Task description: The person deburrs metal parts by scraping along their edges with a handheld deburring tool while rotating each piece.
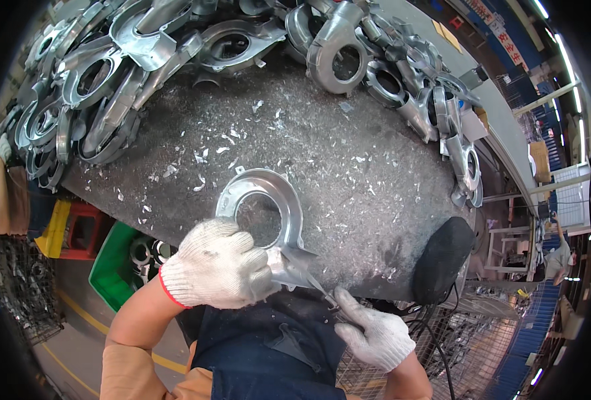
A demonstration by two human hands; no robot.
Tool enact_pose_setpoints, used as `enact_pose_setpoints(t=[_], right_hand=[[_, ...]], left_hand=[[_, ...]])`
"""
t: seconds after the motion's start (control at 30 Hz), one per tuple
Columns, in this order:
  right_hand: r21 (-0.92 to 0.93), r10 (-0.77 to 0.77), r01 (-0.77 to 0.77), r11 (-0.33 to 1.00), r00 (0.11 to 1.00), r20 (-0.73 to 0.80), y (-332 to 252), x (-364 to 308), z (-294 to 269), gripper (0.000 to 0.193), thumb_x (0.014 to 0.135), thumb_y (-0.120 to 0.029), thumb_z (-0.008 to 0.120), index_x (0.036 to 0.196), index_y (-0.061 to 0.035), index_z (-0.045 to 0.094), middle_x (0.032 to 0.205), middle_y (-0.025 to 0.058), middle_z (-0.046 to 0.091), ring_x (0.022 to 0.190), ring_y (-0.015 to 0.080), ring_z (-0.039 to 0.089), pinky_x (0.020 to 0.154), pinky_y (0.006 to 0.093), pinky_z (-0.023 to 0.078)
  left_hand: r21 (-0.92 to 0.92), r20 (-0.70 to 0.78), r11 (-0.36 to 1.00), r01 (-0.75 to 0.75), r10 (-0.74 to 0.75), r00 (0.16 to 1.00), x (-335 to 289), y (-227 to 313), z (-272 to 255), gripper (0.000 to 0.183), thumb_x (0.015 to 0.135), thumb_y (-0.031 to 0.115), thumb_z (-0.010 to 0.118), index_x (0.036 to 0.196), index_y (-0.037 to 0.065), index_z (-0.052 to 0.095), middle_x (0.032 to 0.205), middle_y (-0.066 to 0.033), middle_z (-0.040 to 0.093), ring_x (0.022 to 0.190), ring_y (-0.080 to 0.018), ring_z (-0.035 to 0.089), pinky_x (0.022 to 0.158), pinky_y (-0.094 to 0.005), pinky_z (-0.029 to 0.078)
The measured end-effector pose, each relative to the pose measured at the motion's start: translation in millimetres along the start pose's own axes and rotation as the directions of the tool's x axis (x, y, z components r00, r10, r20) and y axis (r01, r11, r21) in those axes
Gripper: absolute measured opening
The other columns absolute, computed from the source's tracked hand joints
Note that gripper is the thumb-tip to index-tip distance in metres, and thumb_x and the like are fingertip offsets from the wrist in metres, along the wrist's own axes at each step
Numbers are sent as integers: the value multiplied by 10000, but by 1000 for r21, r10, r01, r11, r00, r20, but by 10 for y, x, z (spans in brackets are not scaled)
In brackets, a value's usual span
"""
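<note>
Gloved left hand point(219, 265): fingers clamped on ring-shaped metal casting point(263, 208) at counter point(349, 173) edge; right hand point(373, 331) fingers pinching thin tool point(315, 283) against it.

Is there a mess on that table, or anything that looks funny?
Yes. Shiny metal flakes lie scattered across the dark table, thickest above the ring-shaped metal casting that the gloved left hand holds. The other castings are heaped in a jumble along the far edge. The right hand holds a thin tool against the casting.
</note>
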State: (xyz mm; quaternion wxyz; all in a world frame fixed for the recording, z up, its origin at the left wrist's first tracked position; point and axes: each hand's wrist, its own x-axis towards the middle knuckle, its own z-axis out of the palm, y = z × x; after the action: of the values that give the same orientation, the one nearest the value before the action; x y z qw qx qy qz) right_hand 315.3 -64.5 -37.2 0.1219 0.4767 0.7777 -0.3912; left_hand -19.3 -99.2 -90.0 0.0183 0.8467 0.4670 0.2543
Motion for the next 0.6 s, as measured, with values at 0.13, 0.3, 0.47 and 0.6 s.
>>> enact_pose_setpoints(t=[0.13,0.3,0.47,0.6], right_hand=[[-221,-88,75,972,995,-52,45,-3,37,710,988,-418,766,1651,-319,535,1021,168,801,860,371,796,771,464,648],[-381,-101,80,921,994,-35,-23,32,4,690,976,-481,771,1624,-385,553,818,174,745,742,374,779,640,482,627],[-500,-263,198,843,963,-62,-146,236,-34,605,936,-448,818,1520,-378,675,735,145,696,629,349,740,592,467,605],[-602,-275,218,768,961,-2,-286,327,-150,551,964,-445,788,1503,-391,684,709,139,676,629,344,740,577,463,602]], left_hand=[[-16,-83,1000,-7,6,997,-184,-150,293,350,623,402,909,705,199,636,756,31,559,740,-213,583,717,-412,525],[-7,-91,867,497,-496,864,-316,-60,136,1082,563,506,998,1487,59,656,1479,-155,648,1498,-385,528,1313,-602,315],[2,-4,817,577,-577,817,-317,-128,258,1161,643,553,969,1565,-10,542,1626,-246,553,1528,-425,509,1334,-583,312],[-9,-1,821,570,-570,821,-359,-139,228,1178,624,527,977,1569,-17,531,1608,-250,572,1500,-432,543,1321,-562,349]])
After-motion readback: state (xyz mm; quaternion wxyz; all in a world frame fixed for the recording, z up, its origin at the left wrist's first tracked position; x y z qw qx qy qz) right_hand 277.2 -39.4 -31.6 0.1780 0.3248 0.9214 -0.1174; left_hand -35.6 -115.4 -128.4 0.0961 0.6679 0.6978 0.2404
